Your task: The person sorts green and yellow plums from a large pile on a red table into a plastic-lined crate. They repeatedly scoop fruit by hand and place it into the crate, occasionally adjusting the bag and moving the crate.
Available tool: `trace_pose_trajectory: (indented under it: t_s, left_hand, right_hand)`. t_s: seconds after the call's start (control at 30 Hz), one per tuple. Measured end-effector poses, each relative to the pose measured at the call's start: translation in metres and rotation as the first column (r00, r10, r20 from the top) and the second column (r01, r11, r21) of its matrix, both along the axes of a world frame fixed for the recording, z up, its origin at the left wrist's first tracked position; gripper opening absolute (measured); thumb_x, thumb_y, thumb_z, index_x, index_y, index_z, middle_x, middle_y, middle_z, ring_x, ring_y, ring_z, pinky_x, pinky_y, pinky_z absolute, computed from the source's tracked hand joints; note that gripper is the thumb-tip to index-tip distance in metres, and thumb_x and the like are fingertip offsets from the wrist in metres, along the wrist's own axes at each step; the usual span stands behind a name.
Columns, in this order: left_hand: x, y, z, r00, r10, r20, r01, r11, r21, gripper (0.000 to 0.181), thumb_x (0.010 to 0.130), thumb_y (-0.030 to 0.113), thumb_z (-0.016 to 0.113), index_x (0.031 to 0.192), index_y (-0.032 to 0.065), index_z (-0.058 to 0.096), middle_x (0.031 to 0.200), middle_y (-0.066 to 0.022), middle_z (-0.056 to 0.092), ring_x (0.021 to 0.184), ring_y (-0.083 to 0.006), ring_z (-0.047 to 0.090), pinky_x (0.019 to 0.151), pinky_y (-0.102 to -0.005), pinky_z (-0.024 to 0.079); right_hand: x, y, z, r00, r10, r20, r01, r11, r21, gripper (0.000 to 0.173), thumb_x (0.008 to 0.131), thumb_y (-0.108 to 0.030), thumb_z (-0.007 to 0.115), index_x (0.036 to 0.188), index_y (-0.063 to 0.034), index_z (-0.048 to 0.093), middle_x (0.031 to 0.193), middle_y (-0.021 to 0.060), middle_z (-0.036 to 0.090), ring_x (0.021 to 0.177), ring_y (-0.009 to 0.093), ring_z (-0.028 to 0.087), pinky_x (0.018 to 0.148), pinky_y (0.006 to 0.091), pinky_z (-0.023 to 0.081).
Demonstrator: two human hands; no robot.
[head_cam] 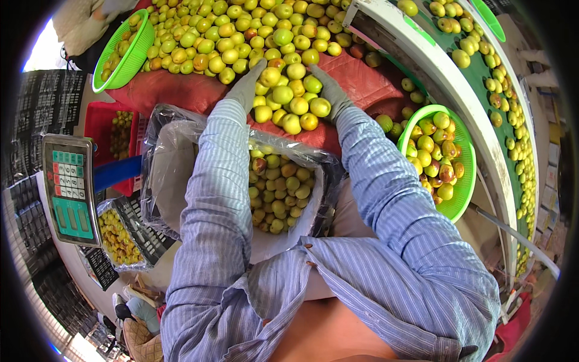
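Observation:
Both my hands wear grey gloves and reach forward over a red cloth [357,77]. A cluster of green-yellow jujubes [289,97] lies between them, where the cloth slopes towards me. My left hand [248,87] flanks the cluster on the left with fingers stretched out. On the right, my right hand [331,92] rests against the fruit, partly hidden by it. Neither hand is closed around a single fruit. Below the cloth edge, a plastic-lined crate [323,181] holds more jujubes, partly covered by my left sleeve. A large heap of jujubes [217,36] spreads beyond my hands.
A green basket [468,181] of redder jujubes stands right, beside a conveyor [491,131] carrying fruit. Another green basket [147,45] sits upper left. Left are a scale display [72,190], a red crate [97,120], a plastic-lined box [172,154] and stacked black crates [36,113]. Other people are partly visible.

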State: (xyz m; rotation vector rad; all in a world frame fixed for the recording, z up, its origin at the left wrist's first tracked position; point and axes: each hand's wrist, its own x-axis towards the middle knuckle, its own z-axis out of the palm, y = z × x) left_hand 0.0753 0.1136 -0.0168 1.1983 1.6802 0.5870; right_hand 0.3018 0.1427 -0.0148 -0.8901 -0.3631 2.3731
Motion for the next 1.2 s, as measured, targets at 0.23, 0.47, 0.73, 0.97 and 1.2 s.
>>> trace_pose_trajectory:
  t_s: [0.23, 0.47, 0.73, 0.97, 1.2]
  left_hand:
    - [-0.01, -0.022, 0.029, 0.926, -0.314, 0.211, 0.293, 0.948, 0.124, 0.038, 0.101, 0.017, 0.043, 0.136, 0.0016, 0.046, 0.135, -0.0094, 0.054, 0.123, -0.0194, 0.05, 0.105, -0.0319, 0.04]
    - [-0.088, -0.091, 0.021, 0.897, -0.403, 0.182, 0.386, 0.914, 0.124, 0.032, 0.101, 0.03, 0.052, 0.108, 0.0013, 0.065, 0.093, -0.0071, 0.069, 0.082, -0.0157, 0.063, 0.078, -0.0277, 0.05]
    - [-0.085, -0.051, 0.096, 0.427, -0.221, -0.877, 0.005, 0.97, -0.242, 0.068, 0.077, 0.056, 0.069, 0.116, 0.0026, 0.06, 0.099, -0.0177, 0.07, 0.089, -0.0326, 0.069, 0.083, -0.0401, 0.052]
    - [-0.109, -0.059, 0.084, 0.451, -0.18, -0.874, 0.022, 0.981, -0.191, 0.077, 0.067, 0.065, 0.07, 0.11, 0.0017, 0.061, 0.114, -0.0213, 0.065, 0.107, -0.0358, 0.062, 0.097, -0.0472, 0.043]
    - [-0.122, -0.062, 0.077, 0.541, -0.089, -0.836, 0.1, 0.994, -0.041, 0.061, 0.06, 0.051, 0.081, 0.089, 0.0016, 0.059, 0.094, -0.0222, 0.064, 0.089, -0.0388, 0.063, 0.08, -0.0501, 0.047]
  right_hand:
    - [-0.016, -0.022, 0.029, 0.976, 0.004, -0.218, -0.033, 0.991, -0.128, 0.056, 0.096, -0.052, 0.052, 0.131, -0.0088, 0.055, 0.124, 0.0135, 0.063, 0.11, 0.028, 0.063, 0.096, 0.0414, 0.052]
    - [-0.017, -0.047, 0.08, 0.776, 0.631, -0.014, -0.499, 0.627, 0.599, 0.044, 0.1, -0.035, 0.052, 0.126, -0.0007, 0.059, 0.122, 0.0059, 0.062, 0.114, 0.016, 0.056, 0.099, 0.0319, 0.045]
    - [0.0, 0.004, 0.045, 0.734, -0.551, 0.397, 0.23, 0.752, 0.617, 0.028, 0.087, -0.027, 0.061, 0.095, -0.0026, 0.072, 0.089, 0.0075, 0.071, 0.08, 0.016, 0.064, 0.079, 0.0304, 0.05]
    - [0.061, 0.066, -0.014, -0.241, -0.681, 0.691, 0.111, 0.688, 0.717, 0.075, 0.073, -0.046, 0.073, 0.126, 0.0031, 0.055, 0.13, 0.0255, 0.053, 0.124, 0.04, 0.049, 0.104, 0.0419, 0.04]
    - [0.056, 0.156, -0.073, 0.192, -0.842, 0.504, -0.373, 0.412, 0.831, 0.074, 0.083, -0.054, 0.066, 0.145, -0.0217, 0.041, 0.148, 0.0109, 0.043, 0.136, 0.029, 0.04, 0.114, 0.0474, 0.03]
